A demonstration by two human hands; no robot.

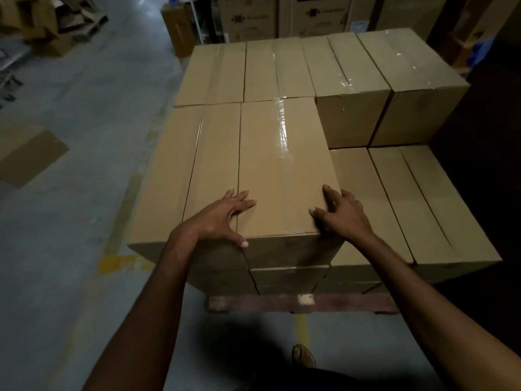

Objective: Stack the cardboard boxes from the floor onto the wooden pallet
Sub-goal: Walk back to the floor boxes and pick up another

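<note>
Grey floor (70, 136) is seen all around, with yellow lines (121, 262) painted on it. Near the bottom, a wooden pallet (282, 303) sits on the floor, and only its front edge can be seen. Brown boxes are stacked on the pallet in rows. At the front edge of the stack, the top box (282, 170) lies in the middle, with shiny tape (283, 131) down its top. Another box (214, 165) is pressed against its left side. To its right, lower boxes (408, 204) make a step down. At the back right corner, two tall boxes (389, 88) stand side by side.

The left hand (222, 218) is laid flat on the near left corner of the top box, fingers spread, thumb hooked over the front edge. The right hand (341, 213) is set on the near right corner, fingers spread and bent over the side edge. Nothing is pinched by either hand.

One flat brown box (25, 153) lies on the floor far to the left. Torn cardboard (42, 21) is piled at the top left. Big printed cartons (282, 15) stand behind the stack. A shoe (304, 355) is seen at the bottom.
</note>
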